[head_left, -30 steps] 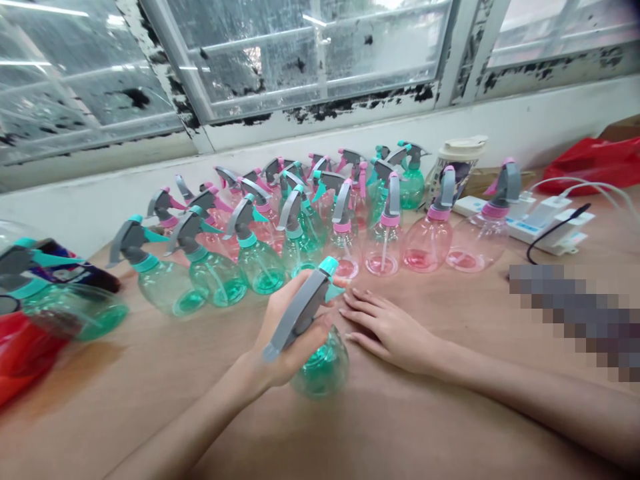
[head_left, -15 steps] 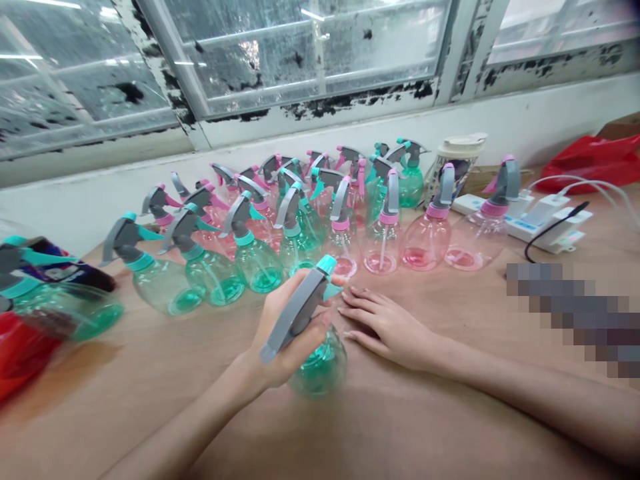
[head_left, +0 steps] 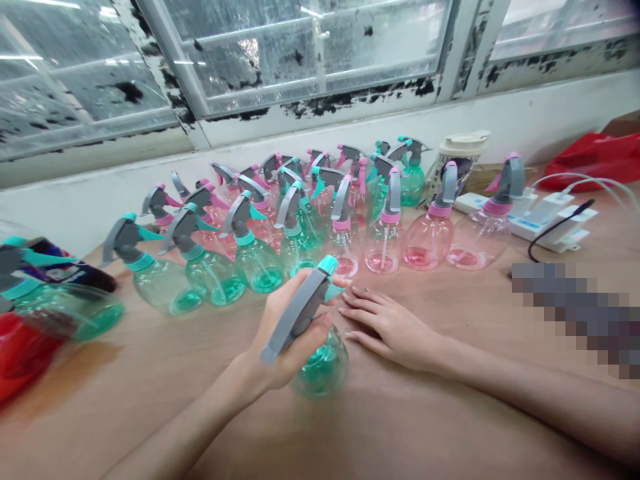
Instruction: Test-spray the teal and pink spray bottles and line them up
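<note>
We curl our left hand (head_left: 295, 350) closed around the neck of a rounded, see-through green plastic spray bottle (head_left: 325, 370) with a grey-and-turquoise trigger head, upright on the light-brown, flat, wood-look tabletop (head_left: 400, 420). Our right hand (head_left: 393, 327) lies just beside it, palm down, empty, fingers loosely spread. Beyond, we see pink translucent plastic spray bottles with grey heads (head_left: 427, 243).

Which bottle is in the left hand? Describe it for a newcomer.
Below the window, rows of bottles stand across the table. Nearer the camera, just left of the right hand, is a green bottle with a grey and teal spray head. It alone is gripped, by the left hand.
</note>
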The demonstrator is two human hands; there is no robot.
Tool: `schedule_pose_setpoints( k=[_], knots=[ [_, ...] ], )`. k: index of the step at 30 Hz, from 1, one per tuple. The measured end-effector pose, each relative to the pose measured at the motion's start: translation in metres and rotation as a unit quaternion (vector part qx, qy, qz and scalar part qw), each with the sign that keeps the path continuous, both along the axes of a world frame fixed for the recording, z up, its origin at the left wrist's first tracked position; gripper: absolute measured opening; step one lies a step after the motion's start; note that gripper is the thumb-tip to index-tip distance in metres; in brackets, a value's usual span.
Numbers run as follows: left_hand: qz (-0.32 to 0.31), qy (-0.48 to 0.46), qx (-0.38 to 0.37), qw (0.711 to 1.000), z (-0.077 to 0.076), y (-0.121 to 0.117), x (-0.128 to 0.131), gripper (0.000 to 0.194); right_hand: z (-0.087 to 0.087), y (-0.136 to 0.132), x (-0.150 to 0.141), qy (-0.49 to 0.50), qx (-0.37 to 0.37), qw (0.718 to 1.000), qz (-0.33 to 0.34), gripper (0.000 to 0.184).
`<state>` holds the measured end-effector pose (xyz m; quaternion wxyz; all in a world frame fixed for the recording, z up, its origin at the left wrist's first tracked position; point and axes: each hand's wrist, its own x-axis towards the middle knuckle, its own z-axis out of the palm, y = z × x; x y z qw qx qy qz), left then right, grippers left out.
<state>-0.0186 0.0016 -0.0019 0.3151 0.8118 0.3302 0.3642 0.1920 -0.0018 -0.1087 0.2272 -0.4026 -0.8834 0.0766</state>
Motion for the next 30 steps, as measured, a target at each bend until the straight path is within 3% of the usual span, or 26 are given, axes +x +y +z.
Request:
schedule_pose_setpoints(
  k=[4, 12, 17, 30],
  knots=[
    [-0.016, 0.006, -0.002, 1.0, 0.005, -0.002, -0.001, 0.015, 0.0, 0.0, 0.0, 0.005, -0.006, 1.0, 0.001, 0.044],
    [0.013, 0.015, 0.022, 1.0, 0.003, -0.003, -0.002, 0.011, -0.001, 0.0, 0.0, 0.016, -0.01, 1.0, 0.0, 0.044],
    [0.013, -0.016, -0.017, 1.0, 0.003, -0.003, 0.003, 0.023, -0.001, 0.0, 0.001, 0.031, -0.003, 1.0, 0.003, 0.042],
    [0.048, -0.019, 0.013, 0.999, -0.003, -0.01, 0.003, 0.028, 0.0, 0.0, 0.001, 0.017, 0.002, 1.0, 0.004, 0.043]
  ],
)
